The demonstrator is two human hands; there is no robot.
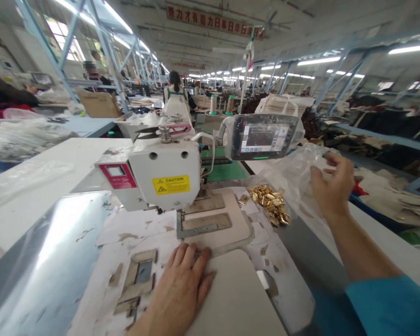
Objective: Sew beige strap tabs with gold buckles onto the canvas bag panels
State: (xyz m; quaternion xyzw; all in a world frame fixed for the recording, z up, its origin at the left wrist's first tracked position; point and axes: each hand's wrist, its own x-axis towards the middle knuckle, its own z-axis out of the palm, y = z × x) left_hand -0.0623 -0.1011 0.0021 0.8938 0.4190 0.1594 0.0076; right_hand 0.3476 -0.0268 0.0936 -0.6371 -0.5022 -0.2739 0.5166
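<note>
My left hand (178, 284) lies palm down with fingers stretched, at the left edge of a pale flat panel (238, 294). Just beyond its fingertips is the sewing machine's metal clamp frame (199, 230), over a second pale panel (233, 238) with rounded corners. My right hand (334, 184) is raised at the right, fingers bent and thumb apart, beside a clear plastic bag (296, 170). Whether its fingers touch the bag I cannot tell. Between bag and machine lies a pile of shiny gold metal pieces (271, 203), with one loose gold piece (243, 199) nearer the clamp.
The white sewing machine head (164, 172) with a yellow caution label stands ahead. A control screen (262, 136) rises behind the gold pieces. Cut-out card templates (136, 280) lie left of my left hand. Thread cones (213, 105) and a person (175, 86) are farther back.
</note>
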